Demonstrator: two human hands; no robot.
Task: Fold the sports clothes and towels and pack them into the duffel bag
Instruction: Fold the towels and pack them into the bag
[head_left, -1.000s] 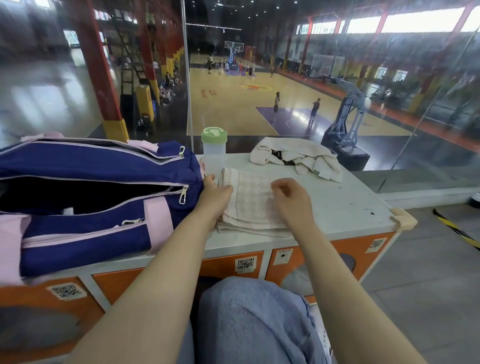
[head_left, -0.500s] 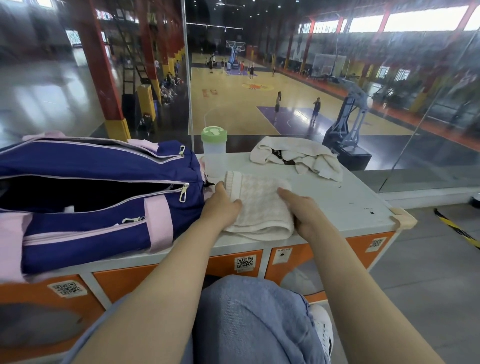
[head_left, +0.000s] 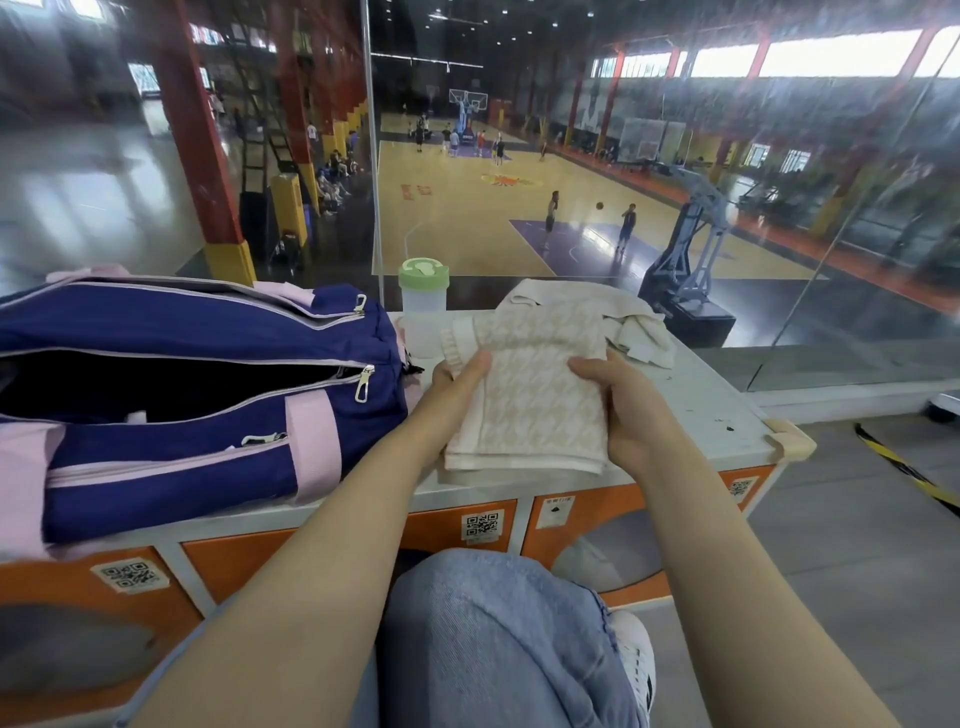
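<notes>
A folded cream towel (head_left: 535, 395) with a houndstooth pattern is lifted off the counter top, held between both hands. My left hand (head_left: 454, 376) grips its left edge, thumb on top. My right hand (head_left: 621, 410) grips its right edge. A navy duffel bag (head_left: 171, 415) with pink straps lies to the left, its main zip open and the inside dark. Behind the towel lies a crumpled cream garment (head_left: 634, 322).
A clear bottle with a green lid (head_left: 423, 296) stands between the bag and the towel. The white counter top (head_left: 711, 405) sits over orange lockers (head_left: 748, 486) and ends at a padded right corner. A glass wall stands behind it. My knee in jeans (head_left: 483, 639) is below.
The towel went from lying flat under my hands to being folded over and picked up off the counter, with both hands now holding its sides.
</notes>
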